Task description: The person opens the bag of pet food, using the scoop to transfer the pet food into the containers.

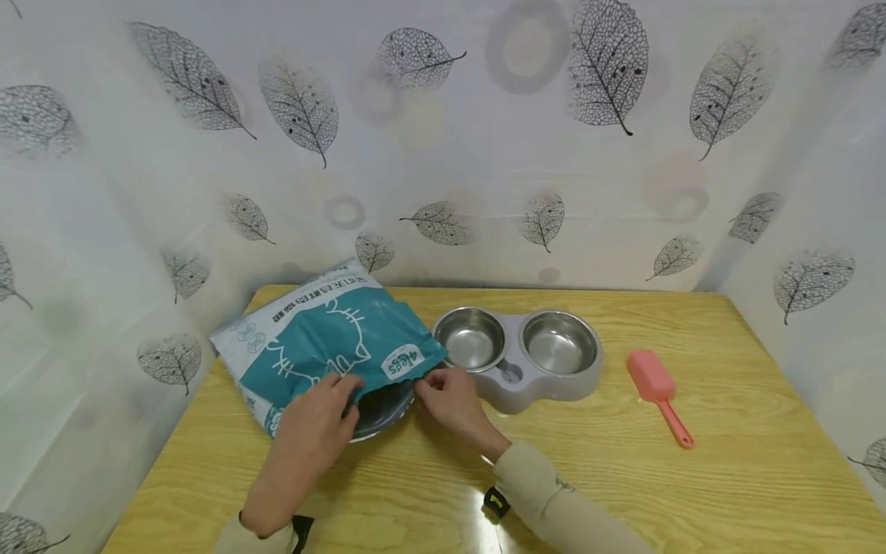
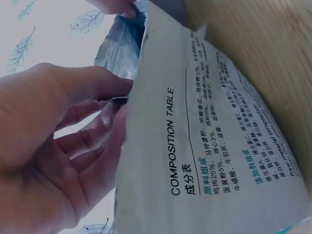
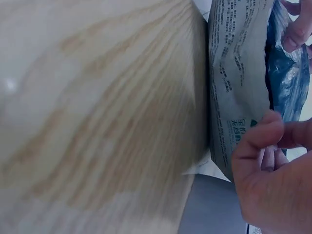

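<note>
A teal and silver-white pet food bag [image 1: 325,323] lies on the table with its mouth facing me. Its printed white side [image 2: 209,131] fills much of the left wrist view. The mouth [image 1: 381,412] gapes, showing shiny foil lining [image 3: 290,80] inside. With thumb and fingers, my left hand [image 1: 311,431] pinches the upper edge of the mouth. My right hand [image 1: 453,404] pinches the mouth at its right corner, fingers curled, close beside a grey double feeding bowl [image 1: 512,392].
Two round steel bowls sit in the grey holder, right of the bag. Farther right lies a pink scoop [image 1: 654,377], handle toward me. A leaf-patterned curtain [image 1: 443,154] rises behind the wooden table [image 1: 727,477] and along both sides.
</note>
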Motion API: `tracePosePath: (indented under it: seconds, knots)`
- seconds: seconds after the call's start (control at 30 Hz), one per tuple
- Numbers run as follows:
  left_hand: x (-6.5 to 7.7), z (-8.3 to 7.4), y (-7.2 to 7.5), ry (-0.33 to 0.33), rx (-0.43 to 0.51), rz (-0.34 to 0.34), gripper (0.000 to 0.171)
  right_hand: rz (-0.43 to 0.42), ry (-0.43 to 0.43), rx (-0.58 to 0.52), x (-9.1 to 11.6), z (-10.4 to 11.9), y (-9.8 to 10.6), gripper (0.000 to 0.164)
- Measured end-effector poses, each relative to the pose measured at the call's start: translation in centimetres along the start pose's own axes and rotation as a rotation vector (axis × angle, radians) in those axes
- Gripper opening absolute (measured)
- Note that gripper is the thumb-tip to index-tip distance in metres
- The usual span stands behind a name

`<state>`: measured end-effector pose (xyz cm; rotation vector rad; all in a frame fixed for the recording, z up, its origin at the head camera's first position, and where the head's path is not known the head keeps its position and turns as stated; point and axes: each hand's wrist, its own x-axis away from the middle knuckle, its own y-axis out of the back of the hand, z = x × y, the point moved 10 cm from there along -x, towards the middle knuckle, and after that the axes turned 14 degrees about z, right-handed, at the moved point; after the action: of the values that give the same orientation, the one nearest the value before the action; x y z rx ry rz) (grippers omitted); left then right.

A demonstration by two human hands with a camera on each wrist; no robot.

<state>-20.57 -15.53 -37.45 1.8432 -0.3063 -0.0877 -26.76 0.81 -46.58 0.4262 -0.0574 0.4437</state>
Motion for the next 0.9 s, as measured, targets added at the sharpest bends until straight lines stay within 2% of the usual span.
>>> tracePosePath:
  seconds: [0.13,0.33,0.47,0.67,0.77,0.9]
  knots:
    - [-0.1,0.2,0.3,-0.027,0.037,-0.005,0.025,0.008,0.007,0.045,0.0,0.1,0.0,0.025]
    - [0.0,0.3,2.0,-0.071,0.067,-0.113,0.023,0.021,0.008,0.093,0.0,0.0,-0.1,0.025]
    - [0.1,0.4,3.0,-0.079,0.075,-0.147,0.020,0.052,0.002,0.111,0.0,-0.5,-0.3,0.027]
    - [-0.2,0.7,2.9,-0.063,0.087,-0.082,0.020,0.086,-0.018,0.136,0.2,-0.7,-0.5,0.030]
    - [-0.5,0.5,2.5,-0.060,0.074,-0.039,0.019,0.039,-0.024,0.141,0.3,-0.4,0.0,0.033]
    - [-0.9,0.0,2.3,-0.060,0.017,-0.031,0.013,-0.057,0.005,0.135,0.2,0.5,1.2,0.036]
